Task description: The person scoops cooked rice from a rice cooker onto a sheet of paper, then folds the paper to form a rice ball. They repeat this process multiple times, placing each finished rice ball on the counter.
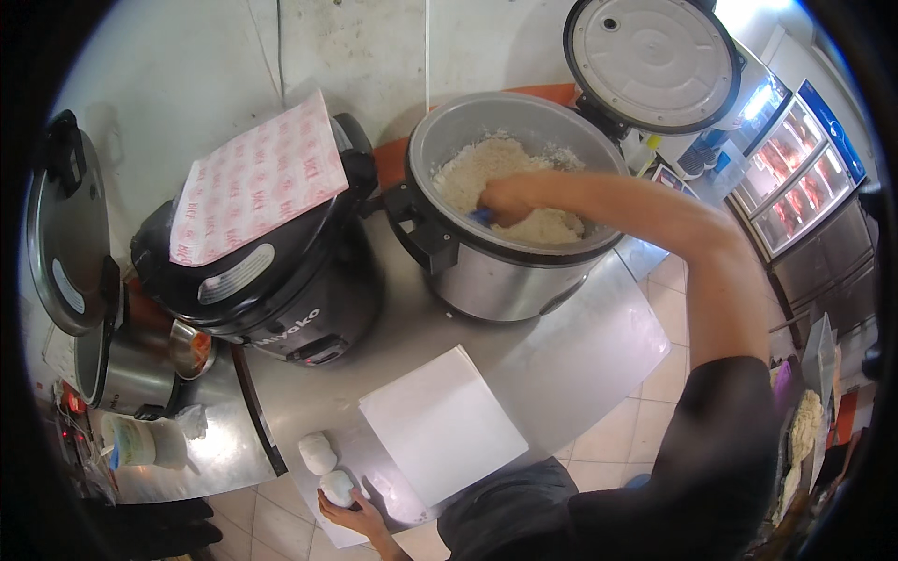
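Note:
My right hand [511, 200] reaches down into an open rice cooker [491, 284] full of cooked rice [494, 158]. It grips a blue utensil [481, 216], mostly hidden by the fingers and the rice. At the front edge of the steel table [589, 336], my left hand [358, 517] has its fingers around a white wrapped bundle [337, 487]. A second white bundle [318, 453] sits right behind that one. Between my hands lies a stack of white paper sheets [445, 424].
A closed black Miyako cooker [280, 308] bears a stack of printed red-and-white paper [259, 182]. The raised lid [652, 63] stands behind the open cooker. At left are another open cooker [137, 372], a metal bowl [191, 350] and a plastic tub [130, 440]. A glass-door fridge [800, 168] stands far right.

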The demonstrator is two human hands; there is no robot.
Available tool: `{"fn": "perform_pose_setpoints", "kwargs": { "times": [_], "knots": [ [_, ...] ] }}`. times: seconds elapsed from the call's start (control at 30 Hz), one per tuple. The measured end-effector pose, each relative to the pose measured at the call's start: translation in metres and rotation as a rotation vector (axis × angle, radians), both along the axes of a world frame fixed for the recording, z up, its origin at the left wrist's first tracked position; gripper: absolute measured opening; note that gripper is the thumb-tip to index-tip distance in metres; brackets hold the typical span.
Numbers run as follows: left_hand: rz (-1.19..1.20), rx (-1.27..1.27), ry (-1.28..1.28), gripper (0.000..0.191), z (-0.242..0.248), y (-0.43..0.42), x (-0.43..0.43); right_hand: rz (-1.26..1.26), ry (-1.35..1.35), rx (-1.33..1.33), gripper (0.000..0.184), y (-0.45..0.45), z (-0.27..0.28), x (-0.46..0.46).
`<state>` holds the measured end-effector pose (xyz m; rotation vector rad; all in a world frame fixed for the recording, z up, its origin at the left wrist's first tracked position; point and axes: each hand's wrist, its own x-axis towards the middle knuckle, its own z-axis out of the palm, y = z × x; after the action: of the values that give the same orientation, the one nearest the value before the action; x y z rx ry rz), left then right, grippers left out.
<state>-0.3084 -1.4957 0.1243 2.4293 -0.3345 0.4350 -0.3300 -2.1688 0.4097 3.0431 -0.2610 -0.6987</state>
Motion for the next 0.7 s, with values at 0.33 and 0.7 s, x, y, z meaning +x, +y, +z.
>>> {"fn": "perform_pose_setpoints", "kwargs": {
  "times": [0.33,0.7],
  "knots": [
    [-0.009,-0.042,0.042,0.073,0.007,0.0,-0.001,-0.625,0.082,0.572,0.041,-0.015,0.05,-0.08],
    [0.011,-0.128,0.061,0.068,-0.005,0.004,-0.001,-0.415,-0.211,-0.237,0.026,-0.074,0.002,-0.019]
  ]
}}
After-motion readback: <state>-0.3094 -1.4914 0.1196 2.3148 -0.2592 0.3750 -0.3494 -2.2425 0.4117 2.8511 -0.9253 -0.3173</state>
